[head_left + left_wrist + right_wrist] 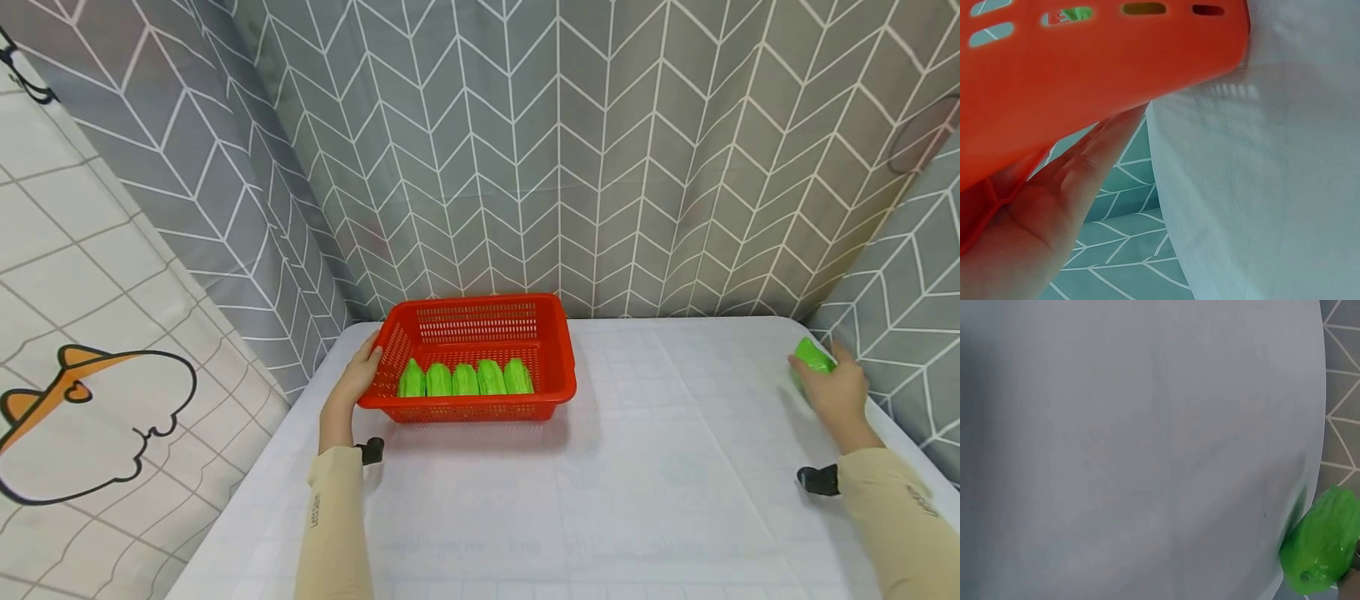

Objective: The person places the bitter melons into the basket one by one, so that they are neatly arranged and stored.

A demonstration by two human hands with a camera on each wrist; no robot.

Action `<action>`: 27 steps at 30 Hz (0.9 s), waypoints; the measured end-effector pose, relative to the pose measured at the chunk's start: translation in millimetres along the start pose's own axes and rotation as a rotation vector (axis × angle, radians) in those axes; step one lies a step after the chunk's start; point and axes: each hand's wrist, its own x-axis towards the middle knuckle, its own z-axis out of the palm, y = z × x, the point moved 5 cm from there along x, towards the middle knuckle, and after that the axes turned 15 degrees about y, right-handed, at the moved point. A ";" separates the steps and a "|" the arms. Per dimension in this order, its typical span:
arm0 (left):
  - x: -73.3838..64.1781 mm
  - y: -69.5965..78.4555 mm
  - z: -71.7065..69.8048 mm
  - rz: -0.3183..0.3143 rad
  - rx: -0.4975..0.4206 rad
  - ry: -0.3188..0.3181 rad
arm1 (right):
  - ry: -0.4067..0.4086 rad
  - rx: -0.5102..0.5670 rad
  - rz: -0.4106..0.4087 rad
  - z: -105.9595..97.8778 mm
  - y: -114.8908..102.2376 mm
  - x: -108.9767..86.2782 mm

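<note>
A red plastic basket (551, 406) with slotted walls stands on the white-covered table. Inside it, along the near side, several bright green, ridged, oblong gourd-like pieces (465, 380) lie in a row. My left hand (358, 375) holds the basket by its left rim; the left wrist view shows its long fingers (1094, 165) against the outside wall, the thumb hidden there. Far to the right, near the table's corner, my right hand (834, 396) grips another green gourd-like piece (813, 356). In the right wrist view this piece (1319, 544) shows a round stem mark, and most of the hand is cut off.
The white tablecloth (637, 483) stretches between the basket and my right hand. Grey curtains (555, 158) with white zigzag lines hang behind and beside the table. A white cloth (97, 275) with grid lines and a cartoon drawing is at the left.
</note>
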 end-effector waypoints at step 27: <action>-1.2 2.9 0.2 0.002 -0.015 0.008 | -0.042 -0.100 0.045 0.3 26.5 4.5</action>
